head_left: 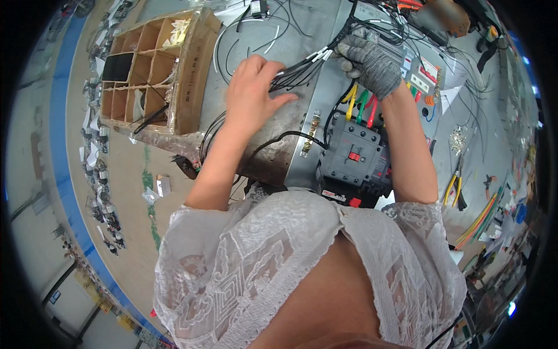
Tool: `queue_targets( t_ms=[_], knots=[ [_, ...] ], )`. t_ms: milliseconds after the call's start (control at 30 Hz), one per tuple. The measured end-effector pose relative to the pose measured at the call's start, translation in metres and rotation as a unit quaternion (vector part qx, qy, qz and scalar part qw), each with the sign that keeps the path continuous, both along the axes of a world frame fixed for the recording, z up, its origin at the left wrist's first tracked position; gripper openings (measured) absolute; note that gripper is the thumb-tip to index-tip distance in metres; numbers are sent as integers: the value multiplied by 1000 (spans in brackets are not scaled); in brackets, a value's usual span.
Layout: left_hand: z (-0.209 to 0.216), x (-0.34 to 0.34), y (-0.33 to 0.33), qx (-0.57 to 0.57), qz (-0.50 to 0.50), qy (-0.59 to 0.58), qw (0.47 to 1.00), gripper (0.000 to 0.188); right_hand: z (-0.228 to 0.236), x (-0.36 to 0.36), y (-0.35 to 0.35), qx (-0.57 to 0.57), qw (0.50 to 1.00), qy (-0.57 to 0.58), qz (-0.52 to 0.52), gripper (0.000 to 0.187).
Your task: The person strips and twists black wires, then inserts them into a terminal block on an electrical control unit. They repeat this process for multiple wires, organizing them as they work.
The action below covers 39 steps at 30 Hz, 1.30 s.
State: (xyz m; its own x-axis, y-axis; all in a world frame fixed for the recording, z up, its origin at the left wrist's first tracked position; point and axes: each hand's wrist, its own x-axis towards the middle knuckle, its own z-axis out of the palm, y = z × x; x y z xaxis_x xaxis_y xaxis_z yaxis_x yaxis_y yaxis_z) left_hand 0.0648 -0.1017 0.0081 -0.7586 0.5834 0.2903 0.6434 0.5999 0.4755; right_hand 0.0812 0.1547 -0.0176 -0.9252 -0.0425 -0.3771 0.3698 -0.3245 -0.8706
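A bundle of black wires with white sleeves near one end runs across the grey metal panel. My bare left hand is over the bundle, its thumb stretched well apart from the fingers and the wires between. In a grey knit glove, my right hand is curled closed at the sleeved end of the bundle; its fingertips are partly hidden. Below it sits a dark grey contactor with a red tab. Yellow, green and red wires rise from its top. A brass terminal strip lies to its left.
A divided cardboard box with small parts stands at the left. On the right lie yellow-handled pliers, a pile of small metal parts and coloured tubes. Another person's head is at the top right.
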Motion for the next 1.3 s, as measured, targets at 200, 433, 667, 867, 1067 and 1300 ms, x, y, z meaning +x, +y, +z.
queue_targets(
  t_ms=[200, 433, 667, 867, 1067, 1300],
  knots=[
    [-8, 12, 23, -5, 56, 88, 994, 34, 3, 1, 1, -20, 1000, -10, -12, 16],
    [13, 8, 23, -39, 38, 97, 994, 16, 5, 0, -2, 49, 999, 6, -1, 15],
    [57, -37, 7, -120, -83, -102, 984, 21, 12, -5, -3, 72, 997, -13, 11, 14],
    [103, -51, 12, -212, -155, -35, 964, 22, 4, -4, 1, 16, 1000, 4, 4, 15],
    [114, -40, 23, -250, -161, 25, 955, 20, 22, 5, -9, 28, 999, -3, -46, 15],
    [105, -87, 0, -187, -216, -381, 879, 42, 7, 1, -4, -12, 998, -19, -62, 13]
  ],
)
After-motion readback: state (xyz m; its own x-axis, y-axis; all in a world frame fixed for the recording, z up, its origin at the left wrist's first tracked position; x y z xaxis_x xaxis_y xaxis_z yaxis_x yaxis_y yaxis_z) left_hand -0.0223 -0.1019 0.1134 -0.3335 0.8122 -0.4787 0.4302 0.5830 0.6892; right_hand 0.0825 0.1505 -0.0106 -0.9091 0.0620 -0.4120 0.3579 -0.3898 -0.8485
